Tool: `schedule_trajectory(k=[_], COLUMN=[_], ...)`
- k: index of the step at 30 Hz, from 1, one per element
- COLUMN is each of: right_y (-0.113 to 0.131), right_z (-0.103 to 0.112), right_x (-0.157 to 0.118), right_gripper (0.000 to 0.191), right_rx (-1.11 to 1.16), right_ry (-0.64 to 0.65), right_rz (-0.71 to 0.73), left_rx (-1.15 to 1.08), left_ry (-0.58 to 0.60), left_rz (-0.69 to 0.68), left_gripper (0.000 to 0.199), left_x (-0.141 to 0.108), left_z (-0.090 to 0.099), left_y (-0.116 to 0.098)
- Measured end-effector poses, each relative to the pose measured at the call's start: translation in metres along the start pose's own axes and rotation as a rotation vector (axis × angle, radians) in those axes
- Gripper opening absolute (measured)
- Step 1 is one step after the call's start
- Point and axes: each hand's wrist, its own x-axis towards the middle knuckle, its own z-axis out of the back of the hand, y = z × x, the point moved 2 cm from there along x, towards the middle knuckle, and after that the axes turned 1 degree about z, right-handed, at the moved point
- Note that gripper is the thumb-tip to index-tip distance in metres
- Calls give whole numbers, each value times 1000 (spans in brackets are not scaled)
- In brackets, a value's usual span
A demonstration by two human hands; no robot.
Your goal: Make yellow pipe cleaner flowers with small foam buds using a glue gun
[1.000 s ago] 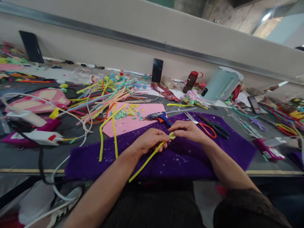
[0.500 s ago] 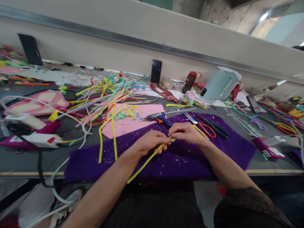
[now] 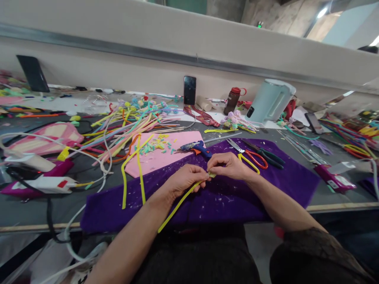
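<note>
My left hand pinches a yellow pipe cleaner, whose long free end slants down toward the table's front edge. At its upper end my right hand is closed on the same pipe cleaner, fingertips against those of the left. A small pale yellow bunched part shows between the fingers; its shape is mostly hidden. Both hands are above a purple cloth dotted with bits of fluff. Just beyond them lies a blue glue gun. Red-handled scissors and dark green-handled pliers rest right of it.
A pink sheet carries short cut pieces, with bent yellow pipe cleaners across it. Behind is a heap of coloured pipe cleaners. A phone, a brown bottle and a pale blue kettle stand along the back. White cables run at left.
The view has shifted slightly. Both hands stay pinched together on the yellow pipe cleaner, with only a slight change at the fingertips.
</note>
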Motion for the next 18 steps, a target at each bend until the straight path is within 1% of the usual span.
schedule_trajectory(k=[10, 18], right_y=[2, 0], right_z=[-1, -2], right_x=[-1, 0], right_gripper=[11, 10], right_rx=[-5, 14], right_ry=[-32, -26], right_rz=[-12, -3], left_rx=[4, 31], left_ry=[-33, -60], left_rz=[-13, -24], left_gripper=[22, 18], left_x=[1, 3], left_z=[0, 0], left_y=[1, 2])
